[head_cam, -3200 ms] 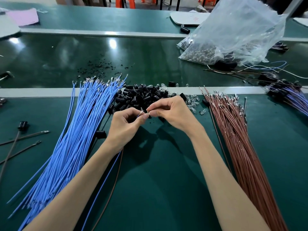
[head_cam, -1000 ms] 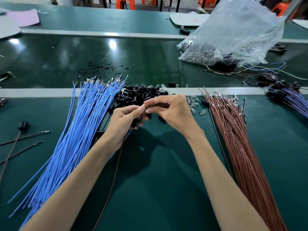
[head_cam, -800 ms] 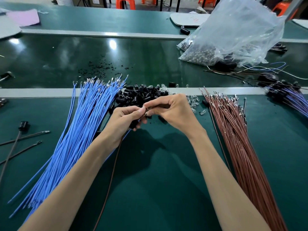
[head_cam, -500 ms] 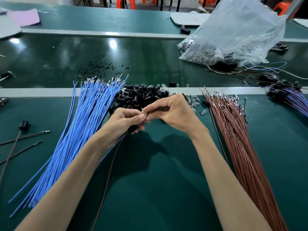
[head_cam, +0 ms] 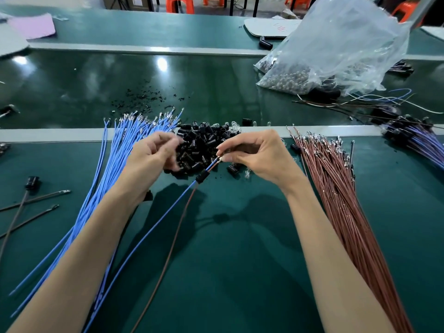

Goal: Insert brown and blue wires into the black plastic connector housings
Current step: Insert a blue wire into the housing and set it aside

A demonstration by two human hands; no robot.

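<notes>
Currently, right hand (head_cam: 260,158) grip pinching wire pair (head_cam: 212,165) tips at housing pile (head_cam: 204,145) near edge, black housing (head_cam: 201,177) sitting threaded on pair, left hand (head_cam: 150,156) hovering blurred at pile's left edge, grip indiscernible.

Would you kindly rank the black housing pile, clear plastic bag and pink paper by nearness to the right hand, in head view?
1. black housing pile, beside the right hand
2. clear plastic bag, back right
3. pink paper, back left

clear plastic bag (head_cam: 348,44) of shiny beads is slumping on the far green bench (head_cam: 96,80); pink sheet (head_cam: 33,26) is lying far left; orange stools (head_cam: 180,3) are standing behind; black crumbs (head_cam: 141,99) are lying scattered mid-bench.
</notes>
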